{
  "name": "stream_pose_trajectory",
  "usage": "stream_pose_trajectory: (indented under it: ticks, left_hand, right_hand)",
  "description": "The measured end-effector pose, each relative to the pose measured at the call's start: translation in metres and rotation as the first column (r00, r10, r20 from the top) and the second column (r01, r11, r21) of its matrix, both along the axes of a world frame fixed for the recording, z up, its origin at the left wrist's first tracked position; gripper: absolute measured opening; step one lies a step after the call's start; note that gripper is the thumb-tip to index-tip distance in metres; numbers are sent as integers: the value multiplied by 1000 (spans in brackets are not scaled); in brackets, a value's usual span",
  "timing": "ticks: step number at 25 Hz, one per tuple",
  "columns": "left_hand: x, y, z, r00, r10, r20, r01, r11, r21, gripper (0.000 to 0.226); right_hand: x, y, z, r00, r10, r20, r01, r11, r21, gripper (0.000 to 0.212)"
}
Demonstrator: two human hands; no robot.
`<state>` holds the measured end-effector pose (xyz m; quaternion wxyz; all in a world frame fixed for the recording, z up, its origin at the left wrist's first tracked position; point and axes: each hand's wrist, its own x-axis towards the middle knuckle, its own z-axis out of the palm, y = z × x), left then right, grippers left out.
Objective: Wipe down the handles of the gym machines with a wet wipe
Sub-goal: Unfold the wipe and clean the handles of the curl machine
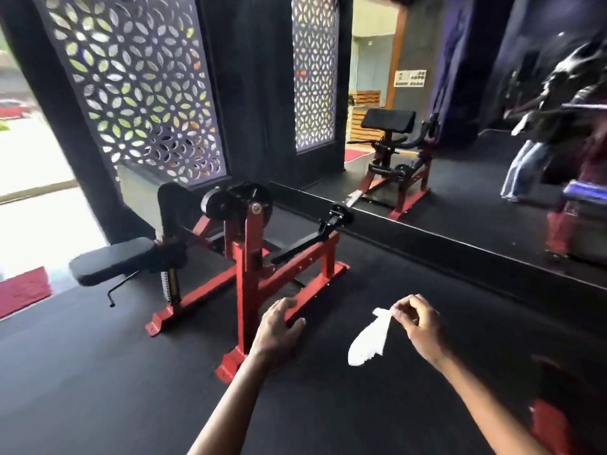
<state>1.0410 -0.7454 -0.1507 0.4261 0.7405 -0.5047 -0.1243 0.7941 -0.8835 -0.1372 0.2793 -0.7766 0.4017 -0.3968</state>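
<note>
A red-framed gym machine [249, 244] with a black seat pad [111, 262] and black weight plates [236, 200] stands on the dark floor ahead of me. Its black lever arm [315, 238] runs toward the mirror. My right hand [418, 323] pinches a white wet wipe [369, 341] between thumb and fingers, and the wipe hangs down in the air. My left hand [279, 326] is held out with loosely spread fingers in front of the machine's red base bar, holding nothing.
A wall mirror [476, 142] on the right reflects the machine and a person. Patterned lattice panels [138, 90] stand behind the machine. A bright doorway with a red mat [23, 290] lies at the left. Black rubber floor [115, 389] surrounds the machine.
</note>
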Motion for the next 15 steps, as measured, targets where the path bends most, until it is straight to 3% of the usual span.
stream_pose_trajectory:
  ticks: [3,5,9,15]
  left_hand:
    - [15,-99,-10,993,-119,-3,119,993,-23,63]
    - [29,-159,-18,987,-163,-2,163,987,10,59]
    - [58,-290,-17,987,-146,-63,147,989,9,46]
    - [89,-447,-12,974,-191,-119,193,981,10,40]
  right_hand:
    - [11,-81,-7,992,-79,94,76,996,36,18]
    - [22,-133,-14,987,-111,117,106,993,52,14]
    - [49,-257,-18,984,-156,82,149,985,84,32]
    - [86,-418,1,983,-185,-10,185,980,70,33]
